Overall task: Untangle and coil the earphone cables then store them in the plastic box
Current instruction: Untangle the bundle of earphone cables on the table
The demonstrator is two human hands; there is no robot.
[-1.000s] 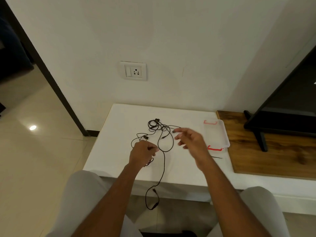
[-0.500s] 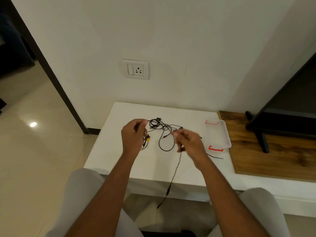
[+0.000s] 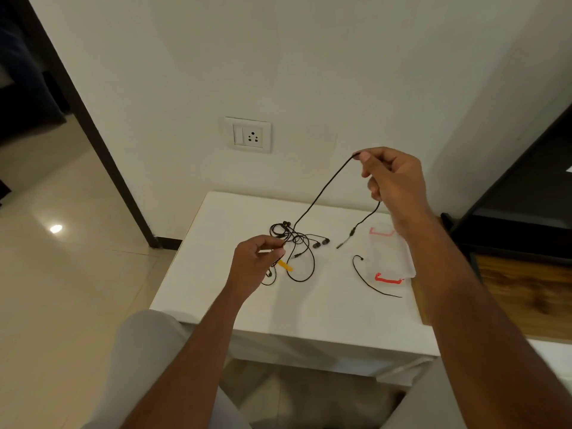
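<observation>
**Black cable pulled up and away from the knot**

Black earphone cable (image 3: 322,193) runs as one taut line from our right hand (image 3: 393,181), raised well above the tabletop (image 3: 309,305), down and to the left into the tangle (image 3: 294,246). That line is the long axis the next pull turns on, imo: up and right from the knot, toward the wall side. Right fingers (image 3: 365,157) are pinched narrow on the cable at its top bend; the short end drops back from the hand and hangs w/ the plug (image 3: 345,242) just over the tabletop, between the tangle and the plastic box (image 3: 393,252).

Left hand (image 3: 257,264) sits right at the tangle's near-left edge, fingers closed narrow on a strand there, so it's the nearer hand to the knot and prob the anchor while the right draws the cable free. A yellow tag (image 3: 285,265) pokes out just right of the left hand. Two earbuds (image 3: 320,243) lie at the tangle's right edge. A separate loose strand (image 3: 368,281) lies right of the tangle, beside the box.

Box is clear w/ red clips, right of the tangle at the tabletop's edge; we can't tell if it's open. Tabletop is white, smooth, set against a white wall w/ a socket (image 3: 247,136) above the tangle.
</observation>
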